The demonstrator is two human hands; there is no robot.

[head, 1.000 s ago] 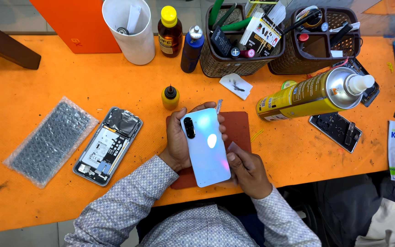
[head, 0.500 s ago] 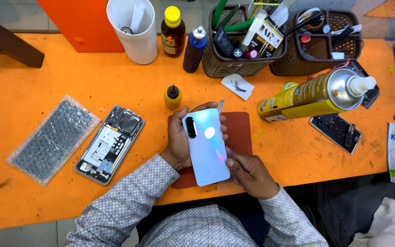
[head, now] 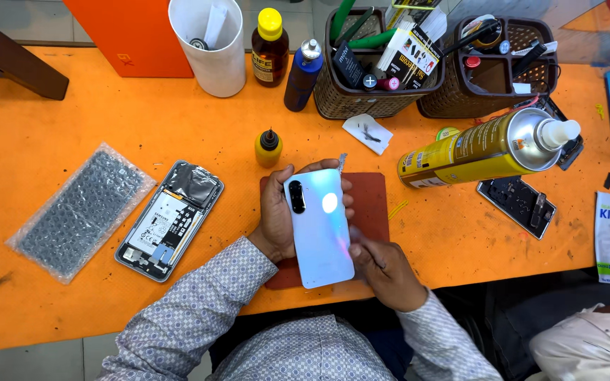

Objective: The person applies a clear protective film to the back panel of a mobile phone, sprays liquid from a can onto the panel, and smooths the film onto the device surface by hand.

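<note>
Gripping a white phone back cover (head: 319,227), left hand (head: 277,215) and seemingly right hand (head: 384,271); yellow spray can (head: 474,149) lies nearby.

The one camera is sitting on my head and looking almost straight down over my chest at the orange table (head: 51,106). It is hanging fairly close, so my forearms are filling the bottom edge and my left hand (head: 280,215) and right hand (head: 386,271) are landing near the centre. The table's far edge is running along the top, and nothing else is giving a second angle.
</note>
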